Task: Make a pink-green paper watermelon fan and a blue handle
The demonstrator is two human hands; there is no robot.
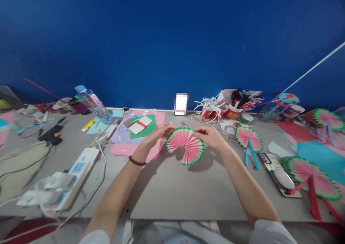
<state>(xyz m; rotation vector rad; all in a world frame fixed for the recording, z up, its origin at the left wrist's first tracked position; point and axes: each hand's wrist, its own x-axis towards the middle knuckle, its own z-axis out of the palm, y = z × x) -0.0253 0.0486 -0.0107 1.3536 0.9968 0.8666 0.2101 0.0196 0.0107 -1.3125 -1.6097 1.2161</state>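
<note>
A pleated paper fan (185, 143), pink with a green and white zigzag rim, is spread into a wide arc above the table. A gap shows at its lower left side. My right hand (208, 134) pinches the upper right rim between thumb and fingers. At the upper left rim, my left hand (161, 132) holds the fan's edge, its fingertips partly hidden behind the paper. Beneath the fan, a shadow falls on the grey table (167, 197). Just behind it lies a small pair of scissors (184, 124), partly hidden.
Left are a power strip (78, 175), glue gun (52, 133), leaning water bottle (94, 104) and coloured paper (124, 148). A phone (181, 104) stands against the blue wall. Right are cups of paper scraps (212, 109), a smaller fan (248, 138), a mouse (284, 178) on a phone, and another fan (320, 179).
</note>
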